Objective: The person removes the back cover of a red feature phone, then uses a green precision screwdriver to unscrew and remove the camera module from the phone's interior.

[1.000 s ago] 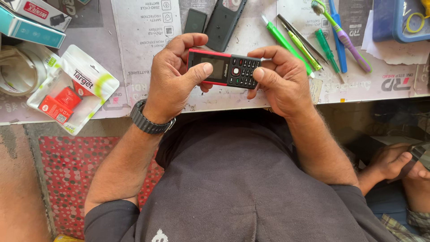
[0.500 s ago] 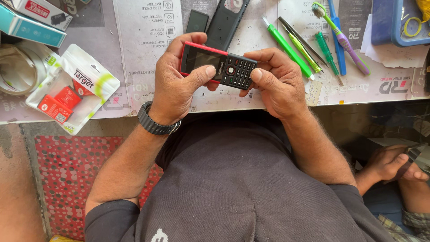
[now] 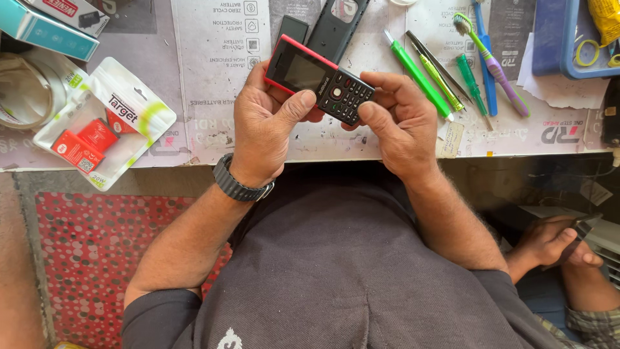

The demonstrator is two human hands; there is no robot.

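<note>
I hold a small keypad phone (image 3: 318,79) with a red frame and black face in both hands above the table's front edge. My left hand (image 3: 266,126) grips its screen end, thumb laid along the lower side. My right hand (image 3: 399,123) holds the keypad end, thumb resting at the bottom of the keys. The phone is tilted, screen end up and to the left. Its screen is dark. A dark watch (image 3: 240,185) is on my left wrist.
A black phone back cover (image 3: 338,24) and small black battery (image 3: 292,29) lie just beyond the phone. Green pens (image 3: 418,72), screwdrivers and a toothbrush (image 3: 492,63) lie right. A packaged charger (image 3: 103,123) and tape roll (image 3: 22,90) sit left. Another person's hand (image 3: 554,242) is at lower right.
The phone has turned from nearly level to tilted, its screen end raised toward the upper left. Both hands shifted slightly with it and kept their grip.
</note>
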